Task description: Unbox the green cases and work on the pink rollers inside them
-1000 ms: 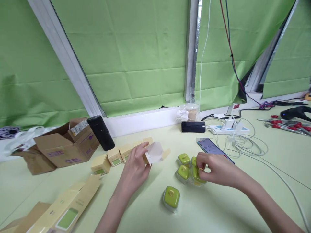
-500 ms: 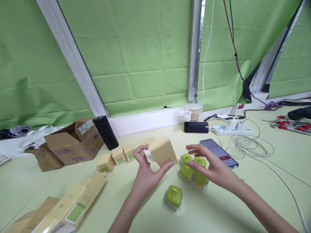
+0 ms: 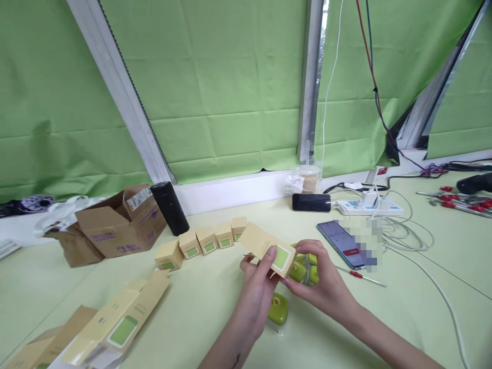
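A small cream carton (image 3: 259, 241) with a green picture on its side is held tilted above the table. My left hand (image 3: 253, 294) grips it from below, thumb pressed on its printed face. At the carton's right end, my right hand (image 3: 325, 274) pinches the edge between thumb and fingers. Just under my hands sits a green-lidded square case (image 3: 279, 307) with a clear base and a loop on top. Several similar green cases (image 3: 298, 271) cluster behind my right fingers, partly hidden.
Several cream cartons (image 3: 207, 241) stand in a row at the back. Larger opened packaging (image 3: 126, 323) lies front left, near a brown cardboard box (image 3: 119, 230) and a black cylinder (image 3: 171, 210). On the right are a phone (image 3: 338, 243), a screwdriver (image 3: 357, 275), and a power strip (image 3: 388, 209) with cables.
The carton has turned so its green-pictured side shows. My right hand has moved in from the green cases and closed on the carton's end; my left hand has shifted right.
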Demonstrator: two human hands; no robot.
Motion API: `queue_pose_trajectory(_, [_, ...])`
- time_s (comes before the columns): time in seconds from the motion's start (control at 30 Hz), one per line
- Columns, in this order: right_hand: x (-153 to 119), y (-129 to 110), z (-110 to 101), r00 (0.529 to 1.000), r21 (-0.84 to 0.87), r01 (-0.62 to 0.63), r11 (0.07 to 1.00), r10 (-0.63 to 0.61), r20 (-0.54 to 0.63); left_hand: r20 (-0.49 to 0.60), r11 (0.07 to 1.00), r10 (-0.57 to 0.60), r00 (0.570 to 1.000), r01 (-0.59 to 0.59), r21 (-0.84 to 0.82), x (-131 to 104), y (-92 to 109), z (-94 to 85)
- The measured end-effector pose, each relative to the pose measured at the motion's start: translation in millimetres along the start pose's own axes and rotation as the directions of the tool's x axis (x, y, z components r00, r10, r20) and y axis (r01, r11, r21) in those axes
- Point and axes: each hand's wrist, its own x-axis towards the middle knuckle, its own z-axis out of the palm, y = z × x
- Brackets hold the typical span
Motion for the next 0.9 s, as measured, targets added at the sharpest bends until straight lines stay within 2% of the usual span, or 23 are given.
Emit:
queue_pose_trajectory(0.13, [0,-1,-2,0.996,0.023,0.079,0.997,-0.080,0.050,-0.057,1.000,0.004,0.998,-0.002,0.030,-3,4,3.4])
queue_pose_trajectory(0.2, [0,0,-2,0.989,-0.054,0.131,0.990,-0.128,0.070,-0.058,0.999,-0.030,0.998,0.032,0.041,-4,8,3.5])
queue_pose_trajectory(0.3, [-1,5,-2,0.958,-0.211,0.280,0.937,-0.260,0.120,-0.041,0.993,-0.091,0.995,0.093,0.072,-2,12,1.3])
queue_pose_trajectory(0.4, [0,10,-4,0.924,-0.265,0.371,0.890,-0.326,0.199,-0.063,0.986,-0.096,0.993,0.104,0.131,0,14,-1.8])
queue_pose_trajectory(0.6, [2,11,-7,0.908,-0.346,0.408,0.845,-0.337,0.249,-0.079,0.966,-0.046,0.996,0.064,0.249,-1,11,-1.7])
queue_pose_trajectory(0.73, [0,11,-5,0.898,-0.392,0.437,0.809,-0.375,0.228,-0.128,0.976,-0.046,0.991,0.072,0.207,-1,13,-0.9])
queue_pose_trajectory(0.83, [-1,10,-3,0.872,-0.397,0.489,0.777,-0.441,0.211,-0.078,0.982,-0.081,0.994,0.093,0.165,4,20,-3.1])
queue_pose_trajectory(0.9, [-1,8,-3,0.869,-0.370,0.495,0.786,-0.457,0.191,-0.072,0.982,-0.062,0.995,0.073,0.177,6,24,-4.4])
